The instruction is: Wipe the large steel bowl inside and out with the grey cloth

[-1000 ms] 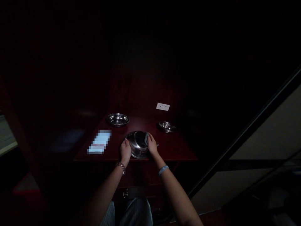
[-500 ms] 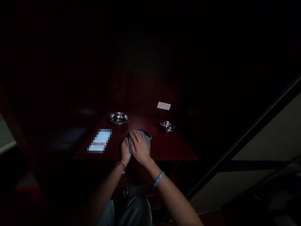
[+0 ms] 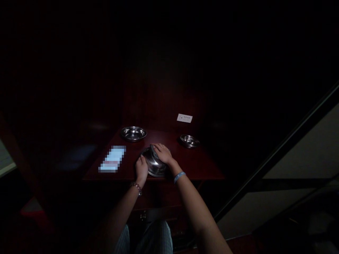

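Observation:
A shiny stainless steel bowl [image 3: 156, 168] is at the front middle of the dark red table. My left hand [image 3: 142, 169] grips its left rim, thumb up along the edge. Over its upper right part lies my right hand [image 3: 162, 153], fingers bent and pressing a grey cloth [image 3: 153, 151] against the metal. Most of the cloth is hidden beneath that hand. Whether the bowl faces up or down, I cannot tell.
Another steel bowl [image 3: 134, 134] stands at the back left, and a small stack of steel bowls [image 3: 189, 141] at the right. A bright blurred-out rectangle [image 3: 112, 158] lies left on the table [image 3: 194, 169]. The wall behind carries a white socket plate [image 3: 184, 118].
My right hand and the cloth have moved up and to the right across the bowl, uncovering its shiny lower surface. My left hand keeps its hold on the rim.

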### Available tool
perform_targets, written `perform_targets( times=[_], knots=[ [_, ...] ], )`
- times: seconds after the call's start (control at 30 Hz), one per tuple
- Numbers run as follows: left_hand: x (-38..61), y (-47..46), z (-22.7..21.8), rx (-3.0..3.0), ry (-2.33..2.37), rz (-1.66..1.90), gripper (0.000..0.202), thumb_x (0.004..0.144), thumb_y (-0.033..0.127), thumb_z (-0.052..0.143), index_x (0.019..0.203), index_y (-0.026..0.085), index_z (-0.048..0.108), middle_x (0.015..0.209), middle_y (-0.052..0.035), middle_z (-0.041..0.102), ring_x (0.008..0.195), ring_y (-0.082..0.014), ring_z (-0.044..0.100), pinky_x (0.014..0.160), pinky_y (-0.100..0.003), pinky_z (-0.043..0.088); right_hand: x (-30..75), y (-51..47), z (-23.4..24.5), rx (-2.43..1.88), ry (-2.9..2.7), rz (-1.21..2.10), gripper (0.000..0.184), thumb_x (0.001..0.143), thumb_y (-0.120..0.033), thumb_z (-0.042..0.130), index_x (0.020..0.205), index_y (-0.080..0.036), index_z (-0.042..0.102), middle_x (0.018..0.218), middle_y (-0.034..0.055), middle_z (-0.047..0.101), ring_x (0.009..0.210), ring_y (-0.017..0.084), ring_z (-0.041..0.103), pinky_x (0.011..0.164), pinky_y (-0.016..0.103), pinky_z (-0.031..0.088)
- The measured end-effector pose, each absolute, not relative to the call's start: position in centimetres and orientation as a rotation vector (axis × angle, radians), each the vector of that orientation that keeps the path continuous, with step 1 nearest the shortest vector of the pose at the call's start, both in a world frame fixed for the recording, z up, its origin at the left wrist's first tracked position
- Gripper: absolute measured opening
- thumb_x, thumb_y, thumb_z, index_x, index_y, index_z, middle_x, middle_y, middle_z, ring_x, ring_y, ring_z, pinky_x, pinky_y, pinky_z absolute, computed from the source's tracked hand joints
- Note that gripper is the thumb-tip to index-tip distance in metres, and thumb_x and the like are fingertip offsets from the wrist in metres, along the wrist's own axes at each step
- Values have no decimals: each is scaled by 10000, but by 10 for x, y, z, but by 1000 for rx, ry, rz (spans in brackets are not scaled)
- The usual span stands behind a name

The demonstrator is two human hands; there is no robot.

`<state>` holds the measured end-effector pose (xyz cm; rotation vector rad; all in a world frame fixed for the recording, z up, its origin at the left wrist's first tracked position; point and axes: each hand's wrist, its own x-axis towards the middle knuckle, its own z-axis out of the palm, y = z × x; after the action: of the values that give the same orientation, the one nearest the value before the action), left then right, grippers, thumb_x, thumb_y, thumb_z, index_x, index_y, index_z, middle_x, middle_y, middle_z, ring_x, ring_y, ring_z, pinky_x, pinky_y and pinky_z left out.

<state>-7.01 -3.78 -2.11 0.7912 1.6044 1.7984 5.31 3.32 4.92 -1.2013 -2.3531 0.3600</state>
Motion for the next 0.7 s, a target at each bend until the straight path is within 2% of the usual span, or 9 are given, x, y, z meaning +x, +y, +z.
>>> perform_targets(
  times=[0.17,0.27,0.57,0.63,0.7],
  knots=[
    [-71,-37,-23,808,1587,1819,451,1077,317,449,636,267,529,600,-46,590,603,-207,538,678,-341,453,71,38,38,-1321,-2221,454,498,1189,-427,436,1607,-324,686,1624,78,697,1511,296,637,1311,514,482],
    [-72,-35,-25,800,1565,1817,441,1076,305,447,649,258,546,594,-35,582,604,-204,528,684,-339,454,82,37,24,-1286,-2134,488,514,1170,-436,468,1632,-334,666,1649,64,682,1533,283,627,1322,510,481],
    [-72,-34,-29,727,1459,1850,433,1093,372,474,687,247,559,613,3,559,603,-183,500,684,-321,458,114,-8,-26,-1078,-1938,540,650,1167,-533,398,1728,-247,556,1821,81,477,1725,252,387,1435,509,304],
    [-72,-34,-28,717,1453,1853,439,1093,374,473,679,247,546,612,1,555,603,-180,495,670,-315,453,121,-23,-30,-1123,-1885,548,663,1172,-532,370,1754,-251,517,1826,77,468,1704,253,428,1408,497,366],
    [-72,-35,-27,716,1450,1855,446,1093,376,477,670,248,533,607,0,547,602,-177,488,658,-311,449,128,-34,-30,-1240,-1842,547,654,1167,-517,359,1762,-289,505,1777,69,542,1619,268,555,1325,481,487]
  ],
)
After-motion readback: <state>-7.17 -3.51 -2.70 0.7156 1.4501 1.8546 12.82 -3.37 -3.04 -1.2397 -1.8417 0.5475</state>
